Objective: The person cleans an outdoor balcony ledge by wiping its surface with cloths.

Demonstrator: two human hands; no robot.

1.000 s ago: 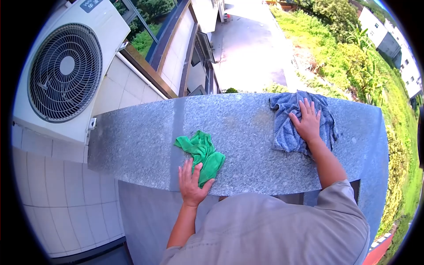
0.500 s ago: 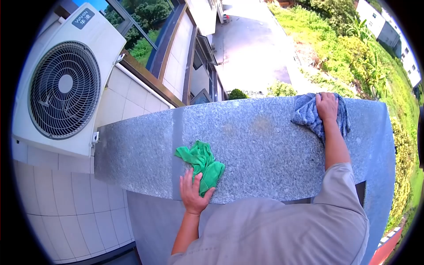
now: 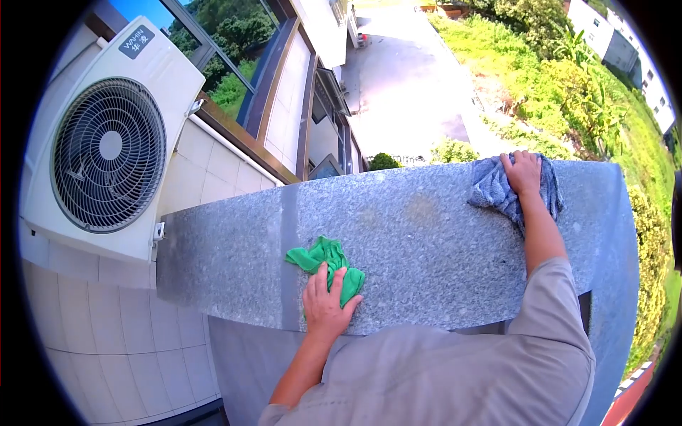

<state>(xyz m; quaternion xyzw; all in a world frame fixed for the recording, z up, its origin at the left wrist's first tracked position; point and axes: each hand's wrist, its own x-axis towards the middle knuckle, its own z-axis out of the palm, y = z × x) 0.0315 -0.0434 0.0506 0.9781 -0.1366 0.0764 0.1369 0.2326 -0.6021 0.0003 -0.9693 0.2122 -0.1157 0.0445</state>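
Observation:
A crumpled green cloth (image 3: pixel 323 252) lies on the speckled grey stone ledge (image 3: pixel 398 241), left of its middle. My left hand (image 3: pixel 329 302) rests over the cloth's near end, fingers apart and stretched onto it; the part under the palm is hidden. Toward the right end of the ledge, a bunched blue-grey towel (image 3: pixel 490 188) sits at the far edge. My right hand (image 3: pixel 524 172) presses down on this towel, fingers bent over it, with the arm reaching out straight.
An air conditioner outdoor unit (image 3: pixel 110 145) hangs on the tiled wall at left, close to the ledge's left end. Beyond the far edge lie a paved yard (image 3: pixel 405 85) far below and green shrubs (image 3: pixel 540 78). Brownish stains (image 3: pixel 423 207) mark the stone.
My left hand has moved right and farther onto the green cloth, covering more of its near end. The right hand and the towel have stayed nearly in place. The view has shifted slightly.

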